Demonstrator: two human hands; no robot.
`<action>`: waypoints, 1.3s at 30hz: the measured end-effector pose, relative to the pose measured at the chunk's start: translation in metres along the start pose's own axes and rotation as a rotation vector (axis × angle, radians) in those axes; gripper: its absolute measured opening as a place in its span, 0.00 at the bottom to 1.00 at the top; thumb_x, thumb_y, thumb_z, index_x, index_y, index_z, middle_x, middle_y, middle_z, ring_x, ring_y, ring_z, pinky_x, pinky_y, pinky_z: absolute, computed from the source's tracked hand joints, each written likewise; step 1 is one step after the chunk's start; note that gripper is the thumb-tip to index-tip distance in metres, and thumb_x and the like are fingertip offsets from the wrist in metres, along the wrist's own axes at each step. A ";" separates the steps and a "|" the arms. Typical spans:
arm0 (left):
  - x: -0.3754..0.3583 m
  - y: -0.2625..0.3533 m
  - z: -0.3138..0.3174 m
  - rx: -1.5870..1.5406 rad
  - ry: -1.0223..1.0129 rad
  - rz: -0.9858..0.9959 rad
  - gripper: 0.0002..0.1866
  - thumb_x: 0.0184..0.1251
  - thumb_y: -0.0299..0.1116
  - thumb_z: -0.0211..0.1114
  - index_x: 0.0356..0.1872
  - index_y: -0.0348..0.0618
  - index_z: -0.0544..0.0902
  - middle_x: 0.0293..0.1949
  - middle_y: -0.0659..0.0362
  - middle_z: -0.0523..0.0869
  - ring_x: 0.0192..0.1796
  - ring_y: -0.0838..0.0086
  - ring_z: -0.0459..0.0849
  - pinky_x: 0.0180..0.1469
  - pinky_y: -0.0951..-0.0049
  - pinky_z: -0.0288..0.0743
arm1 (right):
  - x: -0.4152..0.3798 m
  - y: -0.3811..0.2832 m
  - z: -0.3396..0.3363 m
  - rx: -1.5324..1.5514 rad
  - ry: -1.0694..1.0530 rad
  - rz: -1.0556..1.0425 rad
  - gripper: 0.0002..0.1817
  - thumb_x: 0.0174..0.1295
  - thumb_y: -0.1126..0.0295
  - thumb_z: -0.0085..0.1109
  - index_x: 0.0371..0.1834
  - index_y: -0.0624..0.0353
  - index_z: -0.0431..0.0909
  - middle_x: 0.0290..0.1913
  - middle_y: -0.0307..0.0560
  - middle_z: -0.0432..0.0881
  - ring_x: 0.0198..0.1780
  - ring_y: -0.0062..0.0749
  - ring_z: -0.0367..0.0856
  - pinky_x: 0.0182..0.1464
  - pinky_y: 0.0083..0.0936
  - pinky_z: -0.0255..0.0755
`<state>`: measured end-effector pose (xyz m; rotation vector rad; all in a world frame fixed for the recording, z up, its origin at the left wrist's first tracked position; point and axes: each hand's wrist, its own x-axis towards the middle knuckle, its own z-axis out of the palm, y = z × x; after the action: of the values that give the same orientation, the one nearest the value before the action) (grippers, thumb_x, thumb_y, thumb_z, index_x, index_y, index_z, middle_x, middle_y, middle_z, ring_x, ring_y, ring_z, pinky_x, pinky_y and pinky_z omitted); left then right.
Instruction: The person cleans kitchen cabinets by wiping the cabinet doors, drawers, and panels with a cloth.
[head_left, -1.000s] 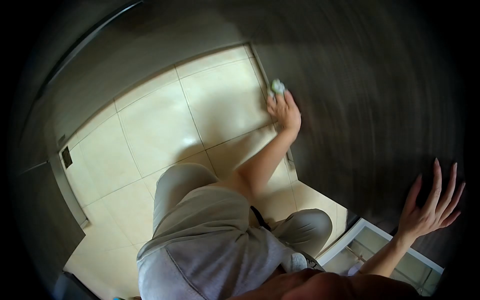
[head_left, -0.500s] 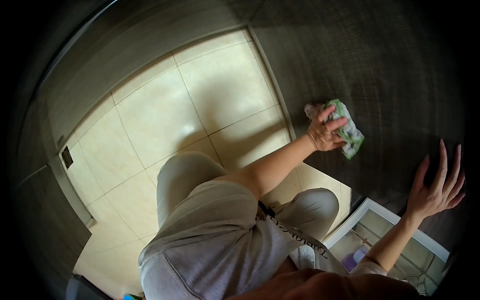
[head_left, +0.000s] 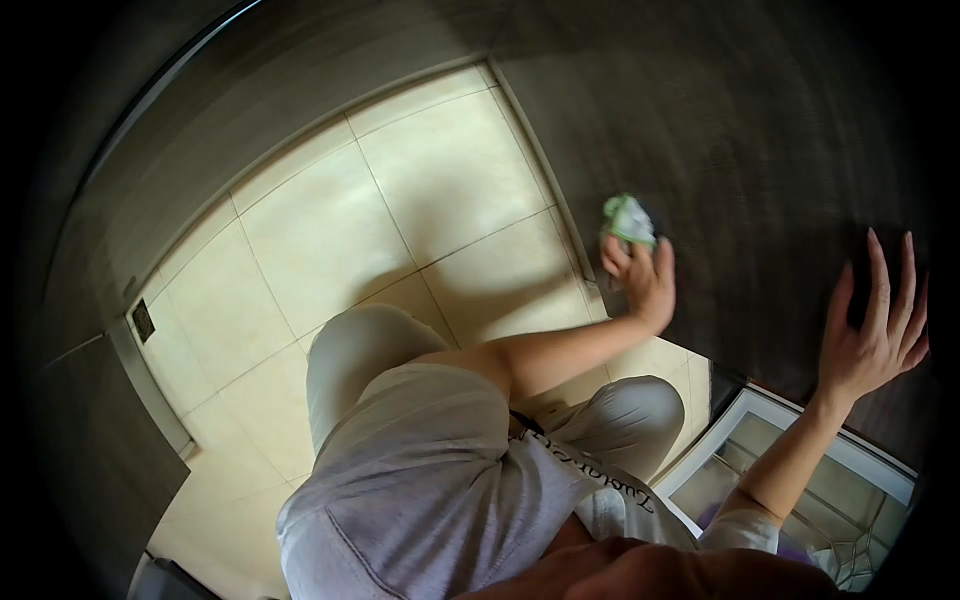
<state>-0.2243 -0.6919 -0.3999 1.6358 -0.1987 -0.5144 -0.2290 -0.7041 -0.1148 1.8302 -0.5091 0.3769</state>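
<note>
My left hand grips a crumpled white cloth with green edging and presses it to a dark wood-grain panel, near the panel's lower left edge. The cloth and fingers are slightly blurred. Farther right, my right hand lies flat on the same panel, fingers spread and pointing up, holding nothing.
Cream floor tiles lie to the left, bordered by dark panels. A white-framed glazed panel stands under my right forearm. My bent knees are close below the left arm. A small dark square sits at the floor's left edge.
My left hand has moved left and turned, carrying the cloth across the panel toward its edge. My right hand sits slightly higher in view, still flat on the panel.
</note>
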 end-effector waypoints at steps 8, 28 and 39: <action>0.055 -0.023 0.003 -0.046 0.127 0.274 0.23 0.69 0.42 0.46 0.59 0.37 0.69 0.64 0.43 0.56 0.65 0.44 0.52 0.65 0.48 0.49 | -0.004 0.012 -0.003 0.006 0.002 -0.048 0.16 0.57 0.59 0.62 0.50 0.33 0.81 0.58 0.23 0.77 0.42 0.18 0.79 0.44 0.15 0.63; 0.128 0.063 -0.008 -0.087 0.080 1.440 0.20 0.37 0.51 0.69 0.39 0.79 0.83 0.57 0.67 0.71 0.63 0.49 0.60 0.60 0.49 0.60 | 0.000 -0.003 -0.009 0.070 0.005 0.065 0.17 0.58 0.58 0.59 0.52 0.33 0.79 0.61 0.27 0.74 0.65 0.33 0.67 0.68 0.34 0.46; 0.168 0.006 -0.009 0.048 0.202 -0.076 0.22 0.72 0.46 0.42 0.53 0.40 0.74 0.66 0.42 0.56 0.65 0.43 0.54 0.66 0.49 0.48 | 0.002 -0.006 -0.010 0.103 -0.016 0.077 0.16 0.57 0.58 0.59 0.50 0.32 0.80 0.61 0.28 0.74 0.66 0.33 0.66 0.71 0.33 0.34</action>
<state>-0.0707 -0.7552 -0.4295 1.7356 0.0009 -0.4014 -0.2239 -0.6939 -0.1152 1.9178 -0.5817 0.4486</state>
